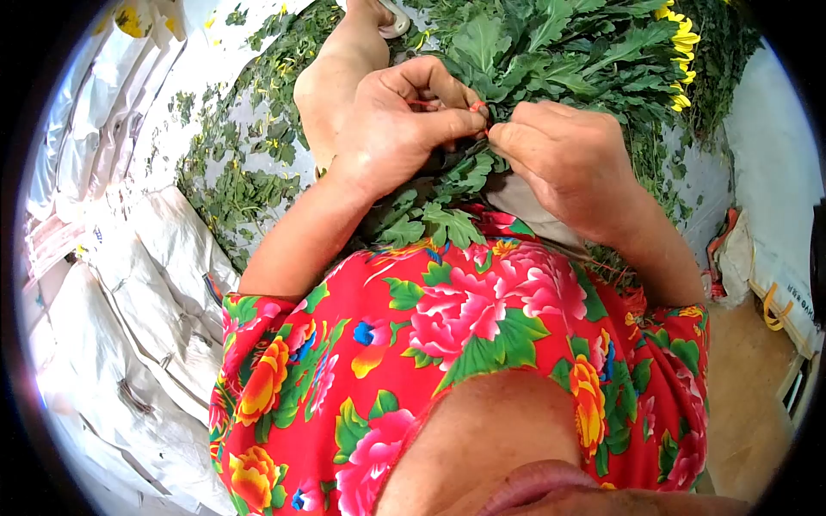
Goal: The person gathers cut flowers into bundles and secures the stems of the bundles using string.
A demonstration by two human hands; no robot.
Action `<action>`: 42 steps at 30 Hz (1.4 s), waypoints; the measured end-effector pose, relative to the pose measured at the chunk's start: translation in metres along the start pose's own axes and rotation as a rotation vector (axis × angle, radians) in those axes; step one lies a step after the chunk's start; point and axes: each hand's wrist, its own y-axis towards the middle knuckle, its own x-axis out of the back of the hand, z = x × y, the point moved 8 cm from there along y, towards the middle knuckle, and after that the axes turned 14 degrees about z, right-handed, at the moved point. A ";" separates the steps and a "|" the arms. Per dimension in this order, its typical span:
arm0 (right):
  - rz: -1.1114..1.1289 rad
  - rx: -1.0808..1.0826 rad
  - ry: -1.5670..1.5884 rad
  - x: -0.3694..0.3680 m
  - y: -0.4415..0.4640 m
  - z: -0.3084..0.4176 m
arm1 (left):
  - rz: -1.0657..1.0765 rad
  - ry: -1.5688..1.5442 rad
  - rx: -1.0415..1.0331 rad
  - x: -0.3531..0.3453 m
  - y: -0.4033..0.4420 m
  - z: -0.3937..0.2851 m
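Observation:
A bunch of yellow chrysanthemums (551,64) lies across my lap, leafy stems toward me and yellow blooms (684,52) to the right. My left hand (409,120) is closed over the stems, thumb and forefinger pinching a thin red string (422,105). Close beside it, my right hand (568,159) is also closed, with thumb and forefinger pinched near the left fingertips. What the right fingertips hold is too small to make out. Some lower leaves (447,225) hang below my hands, against the red floral top (482,310).
Stripped leaves (245,193) litter the pale floor on the left. White woven sacks (129,327) lie along the left side. At the right are a white sack with lettering (787,284) and a yellow strap (774,310). My bare leg (340,77) stretches forward.

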 end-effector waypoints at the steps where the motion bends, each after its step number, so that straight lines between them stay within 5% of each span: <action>1: -0.003 -0.001 -0.001 0.006 0.004 0.001 | -0.055 0.103 -0.059 -0.001 -0.001 -0.004; 3: -0.052 0.028 -0.073 0.020 0.015 0.001 | -0.107 0.212 -0.117 -0.006 -0.007 -0.017; 5: -0.105 0.047 -0.090 0.027 0.027 -0.006 | -0.141 0.980 -0.364 -0.031 -0.017 -0.061; 9: 0.034 0.092 0.297 0.001 0.048 -0.048 | -0.134 1.528 -0.705 -0.047 -0.023 -0.068; 14: 0.220 0.120 0.430 -0.009 0.059 -0.055 | -0.160 1.582 -0.865 -0.043 -0.025 -0.066; 20: 0.075 0.041 0.419 -0.011 0.051 -0.058 | -0.215 1.521 -0.812 -0.039 -0.027 -0.068; 25: -0.064 -0.004 0.364 -0.008 0.047 -0.058 | -0.192 1.660 -0.571 -0.045 -0.024 -0.062; 33: -0.065 -0.088 0.166 -0.028 0.058 -0.062 | 0.147 1.525 -0.307 -0.069 -0.029 -0.012; 37: -0.142 -0.083 0.371 -0.007 0.052 -0.071 | -0.007 1.489 -0.381 -0.052 -0.038 -0.052; 39: -0.265 -0.106 0.757 0.006 0.008 -0.075 | -0.087 1.442 -0.168 -0.058 -0.035 -0.047; 42: -0.209 -0.110 0.916 -0.003 -0.035 -0.048 | 0.012 1.360 0.140 -0.047 -0.035 -0.012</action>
